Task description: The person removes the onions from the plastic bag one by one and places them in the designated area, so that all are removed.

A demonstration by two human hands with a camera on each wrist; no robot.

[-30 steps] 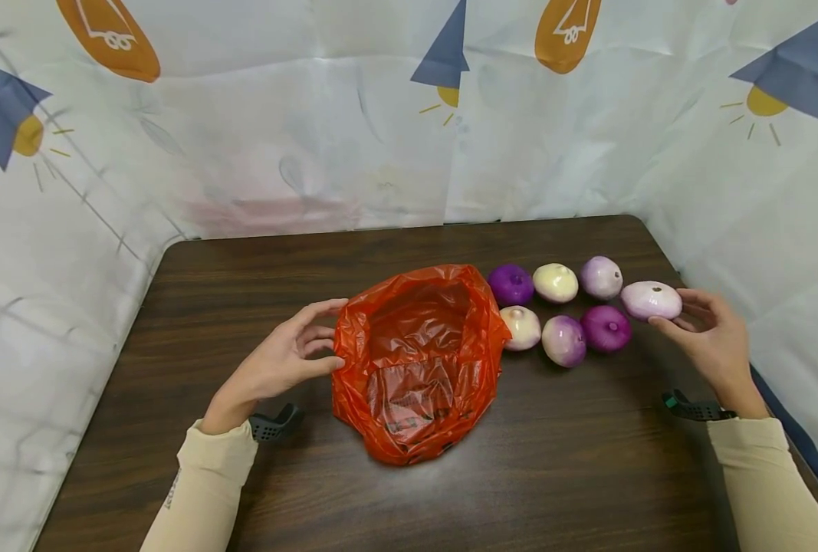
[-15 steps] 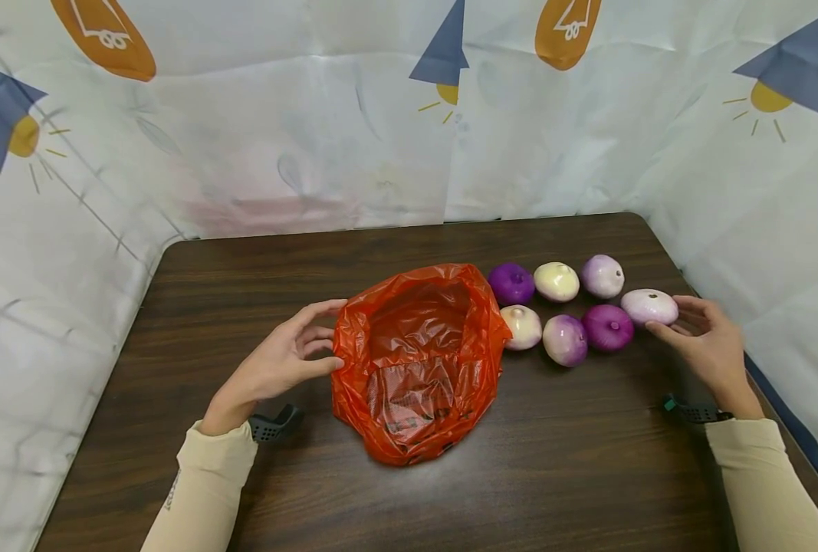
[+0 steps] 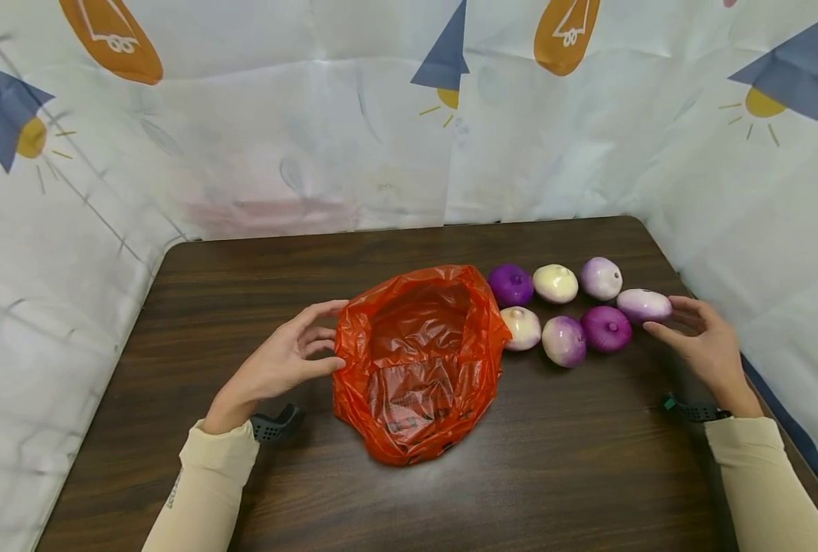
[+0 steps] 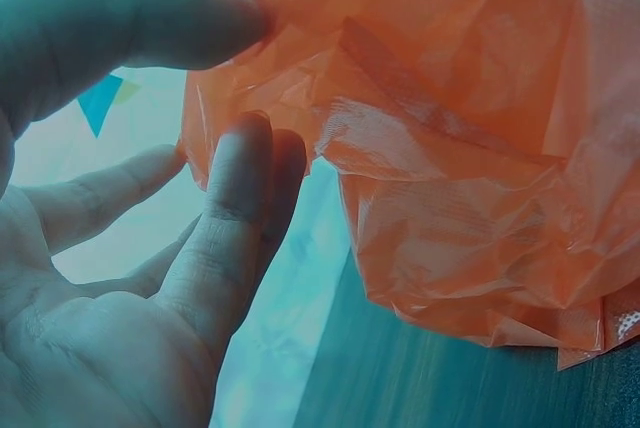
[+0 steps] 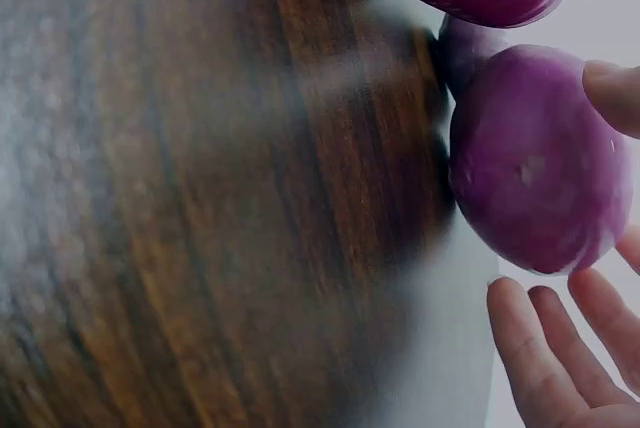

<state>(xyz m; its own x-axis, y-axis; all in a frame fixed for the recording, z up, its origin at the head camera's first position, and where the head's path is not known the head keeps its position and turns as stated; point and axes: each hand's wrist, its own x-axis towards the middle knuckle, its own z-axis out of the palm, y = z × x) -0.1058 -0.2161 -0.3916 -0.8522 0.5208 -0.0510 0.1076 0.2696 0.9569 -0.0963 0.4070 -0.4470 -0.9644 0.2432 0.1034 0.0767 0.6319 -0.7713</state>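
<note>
An orange-red plastic bag (image 3: 418,376) stands with its mouth spread wide in the middle of the table. At its left rim is my left hand (image 3: 280,356), fingers spread and fairly straight, thumb and fingertips touching the plastic (image 4: 430,238). On the right, my right hand (image 3: 705,341) holds a pale purple onion (image 3: 645,305) between thumb and fingers. In the right wrist view the thumb lies on one side of this onion (image 5: 540,168) and a finger touches the opposite side. It sits close beside a magenta onion (image 3: 606,329).
Several more onions lie in two rows right of the bag: a dark purple one (image 3: 510,285), a cream one (image 3: 556,283) and a pale one (image 3: 601,278) behind, others in front. A patterned cloth (image 3: 381,153) surrounds the dark wooden table (image 3: 257,268).
My right hand has shifted slightly left and nearer with the pale purple onion, which has turned and come closer to the magenta one. The left hand and bag have stayed put.
</note>
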